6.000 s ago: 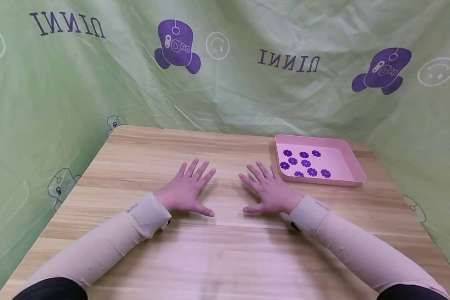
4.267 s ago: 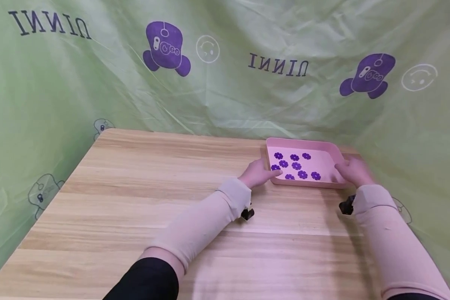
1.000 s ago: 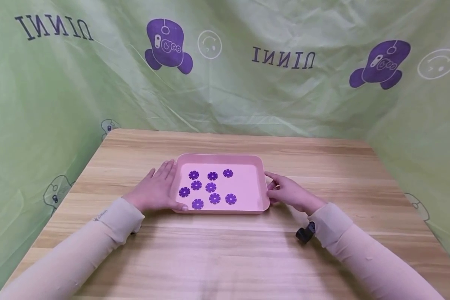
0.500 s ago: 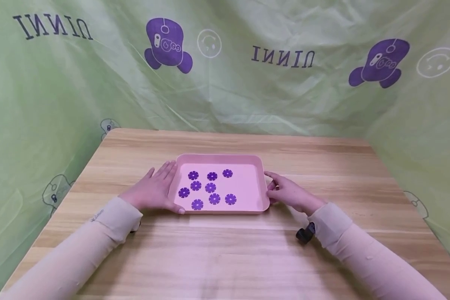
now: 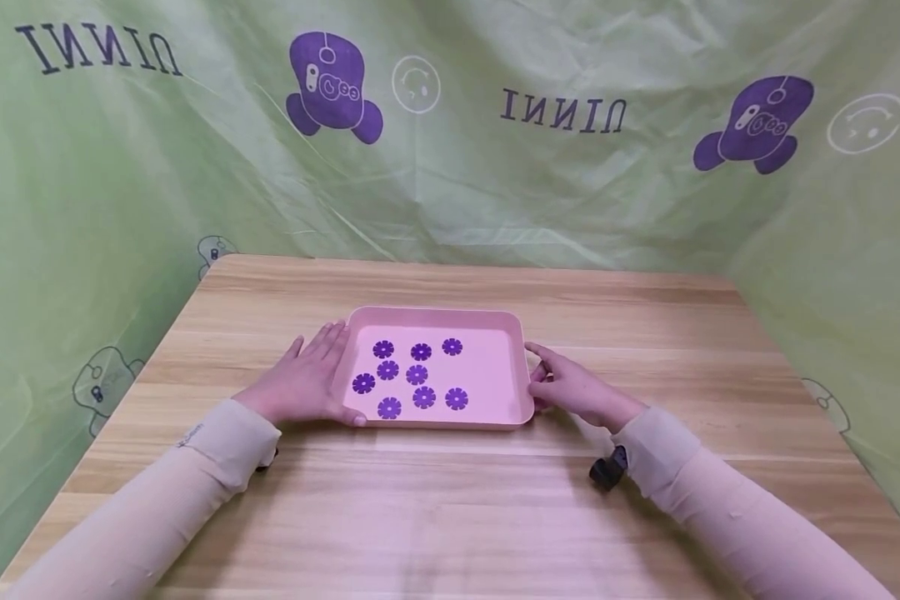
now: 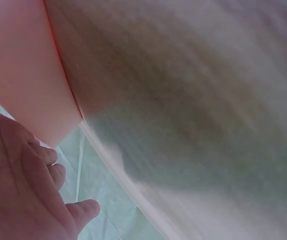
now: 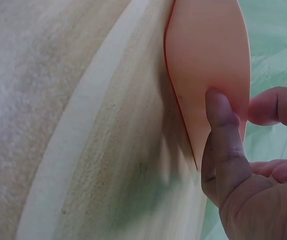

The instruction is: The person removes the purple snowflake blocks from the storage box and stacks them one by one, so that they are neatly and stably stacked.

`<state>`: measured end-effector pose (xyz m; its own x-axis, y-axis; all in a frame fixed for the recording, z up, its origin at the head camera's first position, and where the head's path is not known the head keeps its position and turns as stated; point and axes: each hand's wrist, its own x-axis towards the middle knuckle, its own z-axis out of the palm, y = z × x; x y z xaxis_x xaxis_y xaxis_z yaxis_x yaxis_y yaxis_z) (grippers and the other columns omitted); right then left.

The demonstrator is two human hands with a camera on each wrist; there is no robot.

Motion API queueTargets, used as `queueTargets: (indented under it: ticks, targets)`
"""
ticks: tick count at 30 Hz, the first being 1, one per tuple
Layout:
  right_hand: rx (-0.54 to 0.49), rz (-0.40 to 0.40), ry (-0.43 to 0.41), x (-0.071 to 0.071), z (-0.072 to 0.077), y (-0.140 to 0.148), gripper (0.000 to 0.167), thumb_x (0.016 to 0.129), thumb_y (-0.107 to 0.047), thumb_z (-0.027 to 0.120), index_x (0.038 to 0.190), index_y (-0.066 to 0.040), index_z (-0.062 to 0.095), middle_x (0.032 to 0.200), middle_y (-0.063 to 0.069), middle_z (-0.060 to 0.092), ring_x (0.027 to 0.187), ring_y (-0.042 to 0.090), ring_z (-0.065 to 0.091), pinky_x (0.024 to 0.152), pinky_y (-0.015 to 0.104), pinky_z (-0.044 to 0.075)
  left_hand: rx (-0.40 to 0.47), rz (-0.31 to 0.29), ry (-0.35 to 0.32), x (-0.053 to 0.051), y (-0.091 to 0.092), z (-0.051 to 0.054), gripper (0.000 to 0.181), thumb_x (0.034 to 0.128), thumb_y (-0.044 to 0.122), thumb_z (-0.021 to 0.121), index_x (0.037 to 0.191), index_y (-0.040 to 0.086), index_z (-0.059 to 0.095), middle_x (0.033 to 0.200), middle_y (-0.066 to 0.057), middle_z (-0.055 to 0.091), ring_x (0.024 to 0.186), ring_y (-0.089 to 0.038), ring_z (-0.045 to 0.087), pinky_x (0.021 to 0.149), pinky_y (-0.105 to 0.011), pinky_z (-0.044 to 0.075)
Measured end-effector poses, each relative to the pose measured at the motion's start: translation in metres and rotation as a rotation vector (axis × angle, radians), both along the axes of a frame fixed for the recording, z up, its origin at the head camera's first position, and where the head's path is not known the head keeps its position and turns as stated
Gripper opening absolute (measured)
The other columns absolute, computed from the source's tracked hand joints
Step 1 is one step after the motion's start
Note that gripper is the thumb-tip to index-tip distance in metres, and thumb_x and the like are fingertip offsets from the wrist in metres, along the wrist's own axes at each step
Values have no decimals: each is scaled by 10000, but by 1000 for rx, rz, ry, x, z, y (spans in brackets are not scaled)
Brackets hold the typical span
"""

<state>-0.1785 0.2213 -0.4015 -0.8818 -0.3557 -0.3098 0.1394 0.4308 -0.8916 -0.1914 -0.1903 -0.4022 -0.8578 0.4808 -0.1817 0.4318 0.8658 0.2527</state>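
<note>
A shallow pink tray (image 5: 487,367) sits on the wooden table, with several purple flower-shaped discs (image 5: 423,397) lying mostly in its left half. My left hand (image 5: 303,387) rests along the tray's left side, fingers extended and thumb by the front left corner. On the other side, my right hand (image 5: 573,387) touches the outer right wall with its fingertips, its other fingers loosely bent. The right wrist view shows a fingertip against the outside of the tray wall (image 7: 203,55). In the left wrist view, part of my left hand (image 6: 21,185) appears below the tray wall (image 6: 28,65).
The wooden table (image 5: 450,517) extends around the tray on every side. Green printed fabric (image 5: 450,183) hangs behind the table and along both sides. A small black device (image 5: 607,469) is on my right wrist, below the sleeve cuff.
Both hands have brought the tray from the table's back right to its middle, discs inside. Over the last second, the tray and hands have stayed nearly still, with only a slight view shift.
</note>
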Motion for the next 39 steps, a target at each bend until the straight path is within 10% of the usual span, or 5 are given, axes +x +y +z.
queueTargets:
  ticks: [10,25,39]
  targets:
    - [54,67,41,-3,5,5,829,902,71,585,1603,94,143,991,185,541,789,223,623,730,342,618,-41,-16,23,0,3,0,1480,702,925,604,1610,-84,14,1695,-253,-12,1561,-416,-17,1227,-622,-3]
    - [290,60,344,-19,33,-21,596,949,-22,659,1484,101,426,1068,166,623,1014,291,599,876,409,536,-59,-13,9,11,-3,5,1460,715,898,625,1600,-110,49,1687,-271,18,1554,-441,20,1221,-644,26]
    - [411,381,338,-13,20,-92,348,860,-28,766,1167,50,624,888,29,597,834,151,549,828,292,507,-43,1,-8,12,-5,6,1462,720,884,640,1597,-114,31,1685,-269,-5,1556,-435,1,1222,-638,19]
